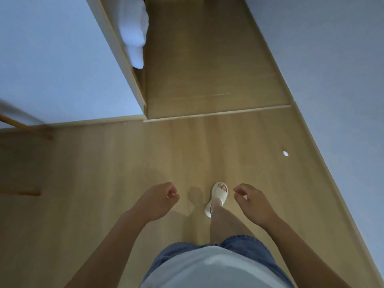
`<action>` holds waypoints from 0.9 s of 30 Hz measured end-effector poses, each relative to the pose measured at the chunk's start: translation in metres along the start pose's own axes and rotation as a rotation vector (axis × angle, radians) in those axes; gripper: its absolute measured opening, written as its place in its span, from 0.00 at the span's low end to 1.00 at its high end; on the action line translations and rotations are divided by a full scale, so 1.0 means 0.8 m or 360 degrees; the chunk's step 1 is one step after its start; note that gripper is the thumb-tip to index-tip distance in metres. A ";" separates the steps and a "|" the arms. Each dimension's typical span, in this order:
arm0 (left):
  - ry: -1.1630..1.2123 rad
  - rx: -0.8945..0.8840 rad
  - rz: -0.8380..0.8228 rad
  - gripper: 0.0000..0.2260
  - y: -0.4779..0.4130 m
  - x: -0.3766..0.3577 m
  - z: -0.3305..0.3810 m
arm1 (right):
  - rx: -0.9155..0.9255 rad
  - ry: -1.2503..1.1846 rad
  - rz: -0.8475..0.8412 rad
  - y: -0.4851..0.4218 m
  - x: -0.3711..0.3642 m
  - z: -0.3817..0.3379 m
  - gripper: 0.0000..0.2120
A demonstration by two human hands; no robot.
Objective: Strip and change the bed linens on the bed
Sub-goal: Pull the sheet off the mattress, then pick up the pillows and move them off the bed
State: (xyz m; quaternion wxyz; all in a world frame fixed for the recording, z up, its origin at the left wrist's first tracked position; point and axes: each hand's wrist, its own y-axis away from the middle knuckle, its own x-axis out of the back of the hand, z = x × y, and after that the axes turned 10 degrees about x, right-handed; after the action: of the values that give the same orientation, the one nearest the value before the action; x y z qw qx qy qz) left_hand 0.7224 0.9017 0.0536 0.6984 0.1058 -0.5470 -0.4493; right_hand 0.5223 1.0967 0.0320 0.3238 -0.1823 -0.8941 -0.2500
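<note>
Head view: you stand on a wood floor (pixel 104 163), denim shorts at the bottom edge.
Left hand (pixel 160 201): just left of your white slipper (pixel 218 194), fingers loosely curled inward, holding nothing.
Right hand (pixel 252 202): just right of the slipper, fingers loosely curled, thumb apart, empty.
Paper scrap (pixel 285 153): beyond the slipper to the right, lying on the floor.
Floor edge strip (pixel 218 113): well beyond the slipper, running across.
White linen (pixel 135 28): farthest from the slipper, up and left, bunched beside a pale wood frame (pixel 122 59).
</note>
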 end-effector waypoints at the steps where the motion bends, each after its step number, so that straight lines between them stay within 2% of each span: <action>1: 0.0026 0.0021 0.0013 0.09 -0.032 0.016 0.015 | -0.0010 -0.0007 -0.0006 -0.036 0.014 0.002 0.07; 6: 0.0102 0.0152 0.0071 0.10 -0.179 0.107 0.091 | 0.0062 0.0018 -0.0131 -0.224 0.110 0.006 0.09; 11: 0.0248 0.0290 0.0157 0.10 -0.299 0.213 0.155 | 0.0162 0.0130 -0.0281 -0.419 0.204 -0.031 0.08; 15: 0.0456 0.0422 0.0270 0.03 -0.394 0.290 0.166 | 0.0287 0.0172 -0.0327 -0.577 0.235 -0.088 0.08; 18: 0.0586 0.0423 0.0378 0.02 -0.479 0.350 0.171 | 0.0415 0.0146 -0.0360 -0.702 0.239 -0.140 0.08; 22: 0.0687 0.0400 0.0517 0.12 -0.589 0.456 0.184 | 0.0497 0.0081 -0.0426 -0.854 0.251 -0.220 0.08; 27: 0.0885 0.0505 0.0633 0.17 -0.708 0.586 0.203 | 0.0746 0.0163 -0.0560 -1.009 0.269 -0.301 0.10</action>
State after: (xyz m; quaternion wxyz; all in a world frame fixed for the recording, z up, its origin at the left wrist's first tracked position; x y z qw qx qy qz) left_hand 0.2921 0.2839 0.0669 0.8687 0.2224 -0.4091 -0.1687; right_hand 0.0900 0.3430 0.0708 0.3534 0.0681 -0.9279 -0.0977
